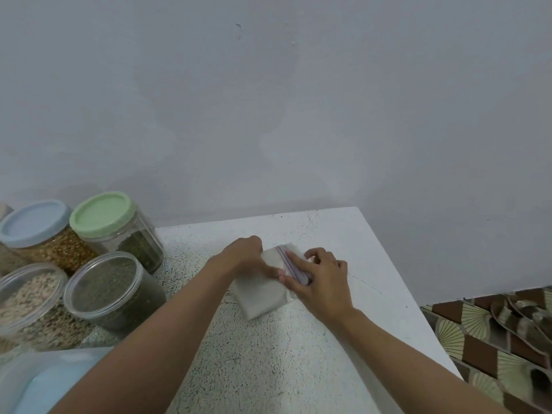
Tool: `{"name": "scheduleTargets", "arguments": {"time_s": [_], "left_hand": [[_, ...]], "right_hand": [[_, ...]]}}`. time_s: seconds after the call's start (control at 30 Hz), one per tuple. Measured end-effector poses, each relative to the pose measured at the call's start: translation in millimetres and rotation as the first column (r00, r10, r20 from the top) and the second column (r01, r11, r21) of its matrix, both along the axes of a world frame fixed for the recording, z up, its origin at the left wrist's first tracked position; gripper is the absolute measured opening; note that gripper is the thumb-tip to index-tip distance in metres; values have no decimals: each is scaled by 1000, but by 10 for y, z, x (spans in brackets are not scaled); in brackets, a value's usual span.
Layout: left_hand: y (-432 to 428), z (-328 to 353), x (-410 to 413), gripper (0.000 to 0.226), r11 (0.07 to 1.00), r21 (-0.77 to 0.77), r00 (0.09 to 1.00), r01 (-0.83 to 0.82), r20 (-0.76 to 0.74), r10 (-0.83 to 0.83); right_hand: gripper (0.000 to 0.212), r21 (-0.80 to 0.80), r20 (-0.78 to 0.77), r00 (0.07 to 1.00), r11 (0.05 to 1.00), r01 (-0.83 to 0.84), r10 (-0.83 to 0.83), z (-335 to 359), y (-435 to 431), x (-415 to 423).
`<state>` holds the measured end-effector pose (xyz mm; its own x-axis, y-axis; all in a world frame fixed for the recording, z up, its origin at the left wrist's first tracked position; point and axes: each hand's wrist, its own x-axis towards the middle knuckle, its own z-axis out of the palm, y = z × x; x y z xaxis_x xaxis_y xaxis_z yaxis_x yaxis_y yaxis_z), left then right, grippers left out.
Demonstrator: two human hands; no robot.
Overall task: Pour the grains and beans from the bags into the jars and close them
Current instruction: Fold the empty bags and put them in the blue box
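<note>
We see the zip bag (263, 297) lying on the speckled table (268, 360), right of the filled jars (110, 285); the left hand (243, 255) grips its far edge, the right hand (321, 282) presses its zip.

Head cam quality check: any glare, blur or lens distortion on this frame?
Head view: soft, even light, no glare on the zip bag or speckled table, only faint shadows. Head view: wide-angle warp leans the green-lidded jar outward at left. Head view: the pale blue container in the near left corner is out of focus.
</note>
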<state>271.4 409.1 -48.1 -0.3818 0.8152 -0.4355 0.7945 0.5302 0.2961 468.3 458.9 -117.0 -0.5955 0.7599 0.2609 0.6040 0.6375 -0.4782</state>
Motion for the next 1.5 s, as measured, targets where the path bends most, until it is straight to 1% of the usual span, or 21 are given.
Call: {"name": "scheduleTargets", "arguments": {"time_s": [0.13, 0.27, 0.37, 0.47, 0.5, 0.57, 0.63, 0.67, 0.73, 0.77, 0.8, 0.87, 0.93, 1.0, 1.1, 1.17, 1.23, 1.33, 1.4, 1.47, 1.5], "left_hand": [[-11, 21, 83, 58, 999, 29, 998, 15, -68, -13], [-108, -59, 155, 51, 994, 107, 999, -1, -42, 5], [-182, -90, 97, 48, 981, 168, 993, -101, 70, 91], [-296, -124, 96, 45, 926, 273, 953, -262, 227, 202], [-346, -130, 122, 42, 902, 309, 937, -300, 275, 217], [-450, -144, 193, 38, 849, 376, 899, -371, 373, 228], [-542, -147, 271, 36, 787, 408, 839, -463, 487, 241], [-580, -146, 312, 35, 755, 405, 798, -516, 549, 250], [-645, -141, 404, 32, 700, 382, 711, -604, 655, 256], [-673, -140, 452, 32, 673, 375, 672, -637, 698, 247], [-697, -137, 495, 32, 649, 367, 635, -667, 736, 236], [-739, -96, 572, 35, 601, 347, 563, -720, 799, 213], [-768, -23, 591, 42, 588, 329, 513, -739, 840, 174], [-803, 96, 579, 51, 623, 341, 508, -704, 855, 106], [-892, 297, 527, 55, 656, 442, 570, -612, 822, -22], [-951, 455, 514, 48, 641, 484, 579, -596, 812, -76], [-1004, 608, 499, 34, 579, 519, 570, -629, 814, -110], [-1071, 793, 442, 17, 447, 604, 622, -660, 773, -127], [-1097, 865, 426, 9, 397, 644, 651, -654, 746, -138], [-1115, 885, 418, 16, 375, 648, 650, -663, 746, -142], [-1127, 881, 402, 23, 381, 632, 629, -675, 763, -151]], "right_hand": [[66, -116, -79, 996, 992, -41, 32, 67, 61, -2], [91, -132, -7, 995, 987, -97, 97, 151, 107, -6], [85, -121, 58, 998, 993, -9, 16, 228, 100, -43], [79, -124, 214, 975, 989, 84, -56, 358, 103, -91], [78, -150, 248, 966, 983, 110, -70, 400, 119, -108], [75, -263, 241, 967, 953, 151, -87, 499, 133, -133], [71, -434, 138, 983, 885, 169, -120, 521, 144, -145], [69, -547, 47, 989, 825, 145, -142, 535, 137, -138], [66, -758, -190, 957, 652, 0, -220, 555, 123, -98], [62, -817, -299, 918, 567, -106, -259, 591, 106, -74], [57, -845, -383, 876, 493, -205, -292, 641, 82, -59], [55, -855, -479, 803, 396, -335, -355, 746, 26, -42], [57, -832, -546, 744, 355, -427, -385, 821, -27, -59], [49, -790, -606, 714, 368, -490, -350, 888, -115, -85], [35, -703, -682, 683, 493, -512, -263, 1027, -232, -124], [30, -640, -703, 684, 593, -489, -195, 1159, -267, -130], [26, -583, -699, 705, 667, -464, -121, 1275, -302, -129], [23, -555, -689, 722, 688, -467, -66, 1402, -378, -134], [20, -554, -685, 727, 679, -481, -44, 1454, -417, -148], [20, -548, -699, 714, 669, -501, -37, 1489, -446, -169], [20, -546, -710, 704, 660, -516, -37, 1501, -468, -183]]}}
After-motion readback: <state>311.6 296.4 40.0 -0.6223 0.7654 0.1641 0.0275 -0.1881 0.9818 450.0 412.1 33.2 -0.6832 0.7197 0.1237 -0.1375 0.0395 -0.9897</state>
